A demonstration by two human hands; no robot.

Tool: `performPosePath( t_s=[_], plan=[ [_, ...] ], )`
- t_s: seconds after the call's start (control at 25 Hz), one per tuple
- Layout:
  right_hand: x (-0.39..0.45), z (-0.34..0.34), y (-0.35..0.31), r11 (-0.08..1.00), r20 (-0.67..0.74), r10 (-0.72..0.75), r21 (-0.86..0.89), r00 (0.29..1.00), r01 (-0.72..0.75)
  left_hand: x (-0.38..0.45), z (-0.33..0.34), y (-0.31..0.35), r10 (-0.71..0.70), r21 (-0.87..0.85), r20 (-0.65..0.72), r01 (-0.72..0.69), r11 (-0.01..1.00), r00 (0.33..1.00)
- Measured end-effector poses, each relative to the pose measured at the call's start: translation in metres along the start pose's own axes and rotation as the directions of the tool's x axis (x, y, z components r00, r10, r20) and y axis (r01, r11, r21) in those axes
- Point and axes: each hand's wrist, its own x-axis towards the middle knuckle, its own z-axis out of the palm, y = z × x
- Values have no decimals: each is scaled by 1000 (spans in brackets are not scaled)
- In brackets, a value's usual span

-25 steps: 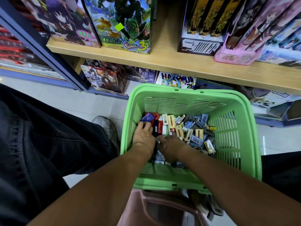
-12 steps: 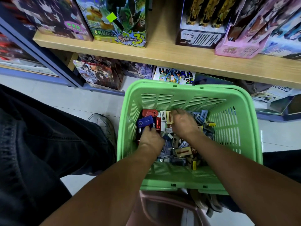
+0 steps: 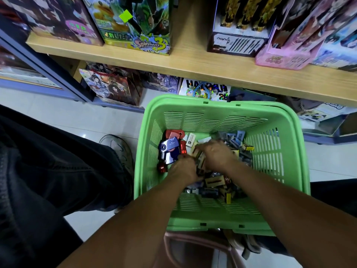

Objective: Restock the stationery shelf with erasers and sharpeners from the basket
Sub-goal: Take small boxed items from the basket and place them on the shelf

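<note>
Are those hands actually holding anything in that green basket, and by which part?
It cannot be told. Both the left hand and the right hand are down among the small packets in the basket, blurred, their fingers hidden.

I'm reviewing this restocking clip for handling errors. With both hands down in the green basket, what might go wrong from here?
Both the left hand and the right hand dig in the same loose pile of small packets, so grabbed pieces may slip out or mix. The green basket seems to rest on a pink stool; pushing sideways might tip it. The blue and red sharpeners lie apart and may be overlooked.
</note>
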Motion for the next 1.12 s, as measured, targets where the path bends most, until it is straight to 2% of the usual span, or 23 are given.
performPosePath(
  t_s=[0.12,0.2,0.32,0.4,0.44,0.6,0.68,0.76,0.92,0.96,1.04,1.12],
  plan=[
    [-26,11,-21,996,-29,-50,70,998,52,3,-4,-6,-119,-66,-48,116,991,992],
    [-31,12,-33,997,-10,-56,60,998,56,1,-7,-5,-91,-129,7,91,987,996],
    [-22,4,-24,966,-33,119,235,992,-108,0,-7,-5,-82,-242,104,105,965,991],
    [-13,1,-8,916,-68,250,340,966,-213,1,-9,-4,-157,-346,156,203,916,975],
    [-9,-1,-3,913,-31,261,332,965,-236,2,-11,-3,-186,-382,187,246,891,965],
    [2,-2,-6,994,145,101,27,984,-106,1,-18,-3,-178,-418,294,294,859,939],
    [7,-4,-9,998,211,52,-39,976,-44,2,-17,-6,-161,-446,303,289,847,939],
    [10,-13,-8,999,278,26,31,960,-36,0,-16,-8,-132,-486,295,267,832,946],
    [6,-38,7,946,327,24,298,945,-127,0,-14,-16,-115,-642,295,286,711,948],
    [4,-40,10,928,317,22,347,948,-137,-2,-15,-16,-121,-635,275,275,722,954],
    [1,-41,13,912,316,13,385,949,-141,-2,-16,-15,-97,-548,243,220,807,965],
    [-3,-42,11,938,376,-8,325,927,-123,-7,-16,-10,-45,-410,264,154,899,963]
  ],
)
